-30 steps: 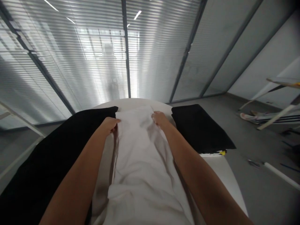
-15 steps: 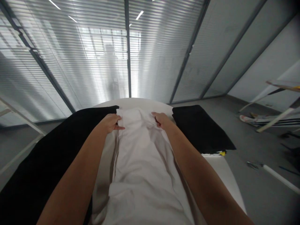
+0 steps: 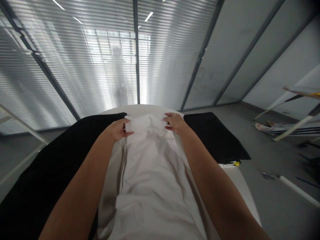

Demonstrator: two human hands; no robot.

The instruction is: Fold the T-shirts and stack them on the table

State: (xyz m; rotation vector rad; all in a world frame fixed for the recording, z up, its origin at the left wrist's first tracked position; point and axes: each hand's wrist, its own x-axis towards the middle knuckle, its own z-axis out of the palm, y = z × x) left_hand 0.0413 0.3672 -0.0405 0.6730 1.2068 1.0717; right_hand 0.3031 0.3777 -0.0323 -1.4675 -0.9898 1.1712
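Item: one white cloth (image 3: 150, 173), thin and soft, lying lengthwise across a round white table (image 3: 240, 190) and running away from you. Condition: creased in long ridges, with loose, bunched folds at the near end. Far end: gathered into a doubled flap, lifted slightly off the layer below. Your left hand (image 3: 116, 130) pinches the flap's left corner, and your right hand (image 3: 176, 122) grips its right corner.
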